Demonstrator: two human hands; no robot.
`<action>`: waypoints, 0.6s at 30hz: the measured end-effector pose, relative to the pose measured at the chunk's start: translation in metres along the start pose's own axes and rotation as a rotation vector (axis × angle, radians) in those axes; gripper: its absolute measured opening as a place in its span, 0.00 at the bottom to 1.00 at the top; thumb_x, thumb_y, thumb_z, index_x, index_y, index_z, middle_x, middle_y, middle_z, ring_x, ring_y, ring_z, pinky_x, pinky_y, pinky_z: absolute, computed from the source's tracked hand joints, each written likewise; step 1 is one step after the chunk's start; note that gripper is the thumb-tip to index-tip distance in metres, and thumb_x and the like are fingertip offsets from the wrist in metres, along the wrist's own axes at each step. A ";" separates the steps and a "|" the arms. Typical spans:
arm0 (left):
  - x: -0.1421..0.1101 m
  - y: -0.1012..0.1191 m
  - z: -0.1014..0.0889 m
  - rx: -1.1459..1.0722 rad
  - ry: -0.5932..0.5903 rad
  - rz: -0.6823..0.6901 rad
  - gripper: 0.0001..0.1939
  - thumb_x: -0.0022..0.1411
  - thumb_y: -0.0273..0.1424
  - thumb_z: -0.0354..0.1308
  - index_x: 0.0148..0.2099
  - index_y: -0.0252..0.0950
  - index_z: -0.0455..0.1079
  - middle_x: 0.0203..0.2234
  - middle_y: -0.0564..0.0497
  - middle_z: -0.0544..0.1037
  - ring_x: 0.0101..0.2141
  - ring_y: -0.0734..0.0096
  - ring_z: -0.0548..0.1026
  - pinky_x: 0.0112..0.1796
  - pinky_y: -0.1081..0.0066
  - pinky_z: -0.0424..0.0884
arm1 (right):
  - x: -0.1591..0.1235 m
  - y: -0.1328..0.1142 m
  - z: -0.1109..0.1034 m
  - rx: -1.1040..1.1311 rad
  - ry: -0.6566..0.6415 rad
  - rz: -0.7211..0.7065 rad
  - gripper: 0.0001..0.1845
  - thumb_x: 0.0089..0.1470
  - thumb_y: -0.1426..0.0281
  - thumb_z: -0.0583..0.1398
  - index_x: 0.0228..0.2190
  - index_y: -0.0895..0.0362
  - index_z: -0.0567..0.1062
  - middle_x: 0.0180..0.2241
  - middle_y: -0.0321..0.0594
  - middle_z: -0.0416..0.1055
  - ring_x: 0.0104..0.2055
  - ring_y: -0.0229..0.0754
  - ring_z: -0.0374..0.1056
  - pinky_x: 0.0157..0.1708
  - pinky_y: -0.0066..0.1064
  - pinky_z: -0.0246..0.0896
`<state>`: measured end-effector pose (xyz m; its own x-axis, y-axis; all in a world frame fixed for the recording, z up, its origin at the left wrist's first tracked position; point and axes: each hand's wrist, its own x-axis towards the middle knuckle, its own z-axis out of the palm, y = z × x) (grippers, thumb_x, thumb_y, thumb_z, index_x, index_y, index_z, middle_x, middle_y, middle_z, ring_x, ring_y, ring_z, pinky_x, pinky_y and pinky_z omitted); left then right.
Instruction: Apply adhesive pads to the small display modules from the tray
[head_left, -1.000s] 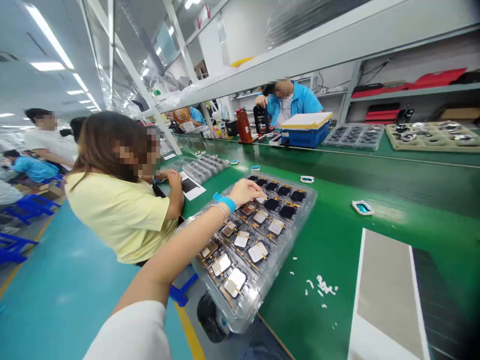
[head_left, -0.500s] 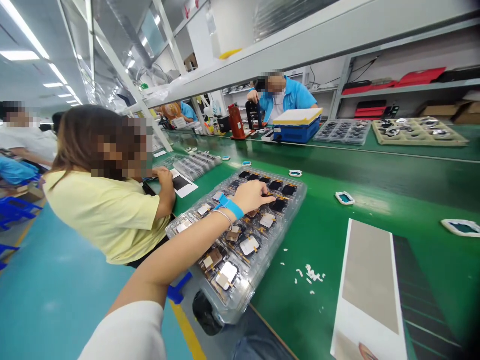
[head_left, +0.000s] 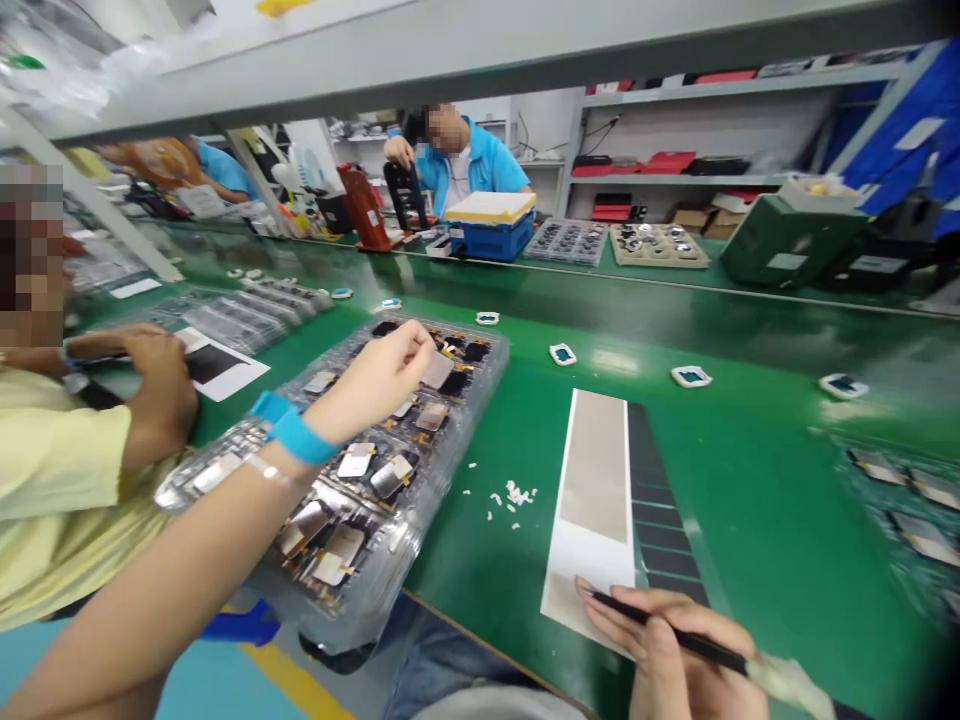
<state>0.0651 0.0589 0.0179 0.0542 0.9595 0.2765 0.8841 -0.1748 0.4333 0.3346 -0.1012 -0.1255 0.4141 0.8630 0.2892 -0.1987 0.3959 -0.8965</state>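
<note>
The left hand (head_left: pixel 375 385) curls over the clear tray (head_left: pixel 448 472) at eleven o'clock, its grip too obscured to tell; a dragging wrist could knock modules (head_left: pixel 356 460) askew. At two o'clock, the right hand (head_left: pixel 679 655) grips black tweezers (head_left: pixel 694 643); dipping tips might scratch the card (head_left: pixel 598 475)

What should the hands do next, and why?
Maybe the left hand should gently bring the grey square from the tray toward the tweezers. Its fingers are right at that piece, and the right hand holds the tweezers over the white sheet.
</note>
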 end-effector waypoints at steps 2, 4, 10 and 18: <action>-0.036 0.024 -0.001 -0.113 -0.055 0.075 0.12 0.72 0.36 0.43 0.35 0.42 0.62 0.24 0.55 0.74 0.26 0.67 0.73 0.28 0.70 0.67 | 0.001 -0.002 0.000 -0.008 -0.054 0.024 0.04 0.63 0.73 0.59 0.40 0.53 0.71 0.35 0.42 0.78 0.37 0.49 0.81 0.31 0.39 0.81; -0.081 0.047 0.003 -0.273 -0.121 0.143 0.10 0.72 0.34 0.44 0.36 0.44 0.62 0.23 0.56 0.74 0.21 0.68 0.73 0.24 0.70 0.66 | 0.005 -0.007 0.002 -0.009 -0.132 0.052 0.06 0.66 0.72 0.55 0.42 0.53 0.71 0.36 0.41 0.77 0.40 0.47 0.80 0.38 0.40 0.80; -0.161 0.086 0.045 -0.515 -0.298 0.274 0.10 0.65 0.23 0.49 0.36 0.46 0.61 0.19 0.58 0.73 0.15 0.71 0.70 0.16 0.72 0.60 | 0.030 -0.037 0.003 -0.028 -0.444 0.127 0.11 0.66 0.63 0.53 0.37 0.52 0.73 0.29 0.34 0.62 0.23 0.33 0.61 0.22 0.26 0.63; -0.126 0.089 0.117 -0.773 -0.296 0.048 0.09 0.76 0.32 0.40 0.41 0.44 0.59 0.23 0.58 0.68 0.22 0.70 0.70 0.25 0.73 0.64 | 0.065 -0.055 0.012 -0.455 -0.639 0.351 0.18 0.50 0.78 0.63 0.41 0.50 0.66 0.33 0.30 0.69 0.23 0.29 0.65 0.17 0.17 0.50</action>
<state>0.1914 -0.0522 -0.0788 0.2991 0.9468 0.1189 0.3154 -0.2157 0.9241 0.3618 -0.0628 -0.0536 -0.2114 0.9772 -0.0196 0.2106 0.0260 -0.9772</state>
